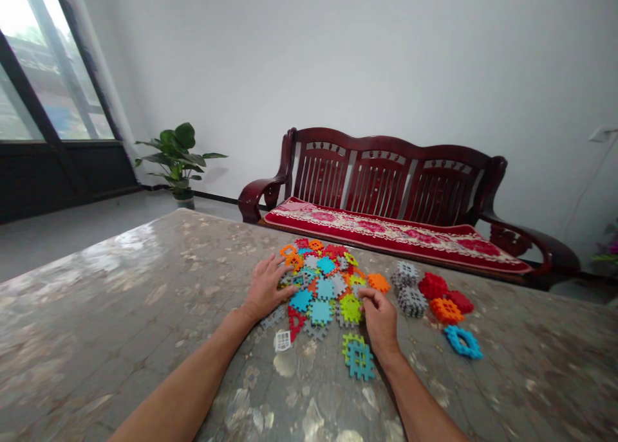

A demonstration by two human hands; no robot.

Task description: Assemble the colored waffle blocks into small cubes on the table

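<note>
A heap of flat interlocking plastic tiles (324, 289) in blue, grey, green, orange and red lies on the table between my hands. My left hand (266, 286) rests open at the heap's left edge, fingers spread over some grey tiles. At the right edge, my right hand (381, 318) is closed in a pinch beside a bright green tile (351, 307); whatever is between thumb and finger is too hidden to name. Nearer me, a teal lattice tile (360, 361) overlaps a green one. A small white window-like piece (282, 341) lies in front of the heap.
Right of my right hand sit grey tile stacks (412, 302), red tiles (433, 285), an orange tile (447, 311) and a blue ring-shaped tile (463, 341). Beyond the patterned table (145, 313) stands a wooden bench (376, 178), with a potted plant (177, 159) at left.
</note>
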